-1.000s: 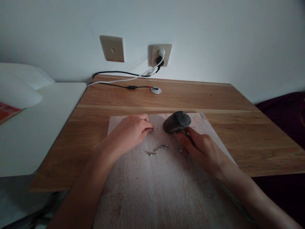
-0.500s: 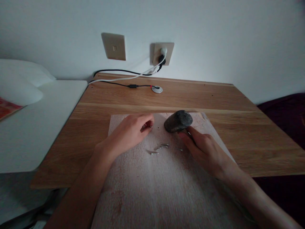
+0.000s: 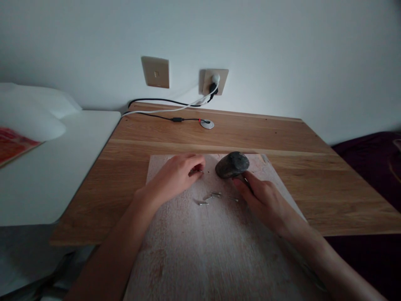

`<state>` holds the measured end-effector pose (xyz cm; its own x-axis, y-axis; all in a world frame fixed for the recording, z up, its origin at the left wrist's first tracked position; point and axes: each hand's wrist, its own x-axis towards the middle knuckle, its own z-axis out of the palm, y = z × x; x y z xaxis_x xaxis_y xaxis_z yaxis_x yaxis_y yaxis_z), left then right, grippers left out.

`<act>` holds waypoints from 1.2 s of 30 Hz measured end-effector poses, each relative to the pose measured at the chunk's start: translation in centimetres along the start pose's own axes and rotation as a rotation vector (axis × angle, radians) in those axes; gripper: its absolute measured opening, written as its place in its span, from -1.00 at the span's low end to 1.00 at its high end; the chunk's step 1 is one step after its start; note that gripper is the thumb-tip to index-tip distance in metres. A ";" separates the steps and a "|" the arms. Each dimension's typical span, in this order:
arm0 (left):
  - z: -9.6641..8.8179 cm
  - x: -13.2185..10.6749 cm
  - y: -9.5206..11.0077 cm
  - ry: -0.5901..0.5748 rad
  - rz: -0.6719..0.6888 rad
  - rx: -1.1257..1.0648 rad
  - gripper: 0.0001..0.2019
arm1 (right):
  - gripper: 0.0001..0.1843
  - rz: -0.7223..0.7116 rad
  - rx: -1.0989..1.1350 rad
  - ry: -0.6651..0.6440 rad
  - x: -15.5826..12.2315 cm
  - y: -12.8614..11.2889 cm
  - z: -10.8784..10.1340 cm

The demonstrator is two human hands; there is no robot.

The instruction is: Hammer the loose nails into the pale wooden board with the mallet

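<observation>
My left hand (image 3: 180, 173) is closed in a pinch over the far part of a pale wooden board (image 3: 200, 246). A small shiny bit of metal, apparently a nail, shows at its fingertips; most of it is hidden. My right hand (image 3: 266, 198) is wrapped round the handle of a mallet with a dark, rounded head (image 3: 232, 164). The head is just above or on the board, to the right of my left fingertips; I cannot tell whether it touches. Several loose silver nails (image 3: 215, 195) lie on the board between my hands, one of them close to my right fingers.
Beneath the board is a wooden desk (image 3: 328, 188) against a white wall. Cables (image 3: 163, 110) run along its back edge to a wall socket (image 3: 215, 82) and a round cable grommet (image 3: 207, 124). A white table (image 3: 84, 154) adjoins at left; dark purple cloth (image 3: 369, 159) lies at right.
The whole view has shifted slightly, so the wall and desk sit lower in the picture. Both hands keep nearly the same pose over the board, and the mallet is still held.
</observation>
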<state>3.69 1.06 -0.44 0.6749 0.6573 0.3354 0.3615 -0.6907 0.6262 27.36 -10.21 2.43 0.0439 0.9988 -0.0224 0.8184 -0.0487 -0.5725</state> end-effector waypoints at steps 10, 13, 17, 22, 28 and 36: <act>0.6 0.1 -0.4 0.022 -0.084 -0.109 -0.65 | -0.65 -0.127 0.020 0.010 -0.4 -2.5 -1.6; 0.5 0.2 -0.4 0.021 -0.091 -0.126 -0.61 | -0.66 -0.172 0.029 0.011 -0.5 -4.3 -2.3; 0.1 0.1 0.0 0.001 -0.126 -0.129 -0.62 | -0.69 -0.185 0.004 -0.042 0.0 -5.0 -1.5; 0.1 -0.1 0.1 0.012 -0.120 -0.105 -0.60 | -0.70 -0.166 0.015 -0.057 0.4 -4.1 -1.2; 0.4 -0.2 -0.2 0.025 -0.112 -0.045 -0.61 | -0.66 -0.150 0.014 -0.005 0.2 -3.6 -1.7; 0.1 -0.1 0.0 0.027 -0.113 -0.079 -0.57 | -0.67 -0.142 -0.002 -0.030 0.5 -4.3 -2.2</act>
<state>3.70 0.99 -0.58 0.6145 0.7384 0.2777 0.3821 -0.5866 0.7141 25.12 -9.55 6.65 -0.0896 0.9954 0.0343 0.8164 0.0932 -0.5699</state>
